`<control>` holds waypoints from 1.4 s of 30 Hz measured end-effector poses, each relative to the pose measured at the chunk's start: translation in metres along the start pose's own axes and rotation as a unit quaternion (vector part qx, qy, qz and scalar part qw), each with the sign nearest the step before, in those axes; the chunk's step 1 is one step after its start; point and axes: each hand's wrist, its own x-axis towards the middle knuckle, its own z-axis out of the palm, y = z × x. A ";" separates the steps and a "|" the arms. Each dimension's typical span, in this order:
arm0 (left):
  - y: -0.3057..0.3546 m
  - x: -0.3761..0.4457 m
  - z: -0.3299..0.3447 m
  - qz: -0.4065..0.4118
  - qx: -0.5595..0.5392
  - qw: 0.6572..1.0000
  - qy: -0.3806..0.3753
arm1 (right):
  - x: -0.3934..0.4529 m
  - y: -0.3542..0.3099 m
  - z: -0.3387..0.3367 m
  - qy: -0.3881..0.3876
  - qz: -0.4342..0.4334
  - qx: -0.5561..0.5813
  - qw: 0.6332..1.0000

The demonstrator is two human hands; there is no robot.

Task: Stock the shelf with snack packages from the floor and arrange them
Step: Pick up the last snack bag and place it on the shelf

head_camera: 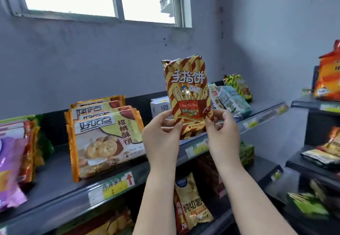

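Finger-biscuit packet (pixel 187 94), striped red and gold with white Chinese lettering, stands upright in the air in front of the top shelf (pixel 60 185), held by its lower end between your two hands. Your left hand (pixel 161 135) pinches the packet's lower left edge, thumb on the front and fingers curled behind; your right hand (pixel 221 129) pinches the lower right edge the same way. Just behind the packet, on the shelf, sits a white carton (pixel 159 108), and to its right lean some pale blue-green packets (pixel 230 100) with a green and yellow bag (pixel 237 85) beyond them. To the left of your hands a row of walnut cookie packs (pixel 104 135) stands upright, one behind another, orange-edged. Further left, at the frame edge, a purple bag (pixel 9 170) is blurred. Below your forearms, on the lower shelf, lies a yellow chip bag (pixel 193 207). A second shelf unit (pixel 303 104) on the right carries an orange bag (pixel 327 76).
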 end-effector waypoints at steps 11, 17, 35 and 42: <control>-0.015 0.028 0.133 0.010 -0.050 0.992 -0.118 | 0.094 0.078 -0.047 0.111 0.006 -0.064 0.992; -0.019 0.032 0.217 0.030 -0.039 0.988 -0.144 | 0.156 0.132 -0.080 0.123 0.009 -0.070 0.990; -0.042 0.083 0.508 -0.052 0.117 0.973 -0.193 | 0.398 0.333 -0.152 -0.003 0.081 -0.126 0.989; -0.058 0.101 0.549 -0.102 0.206 0.952 -0.201 | 0.434 0.368 -0.144 -0.085 0.065 -0.162 0.981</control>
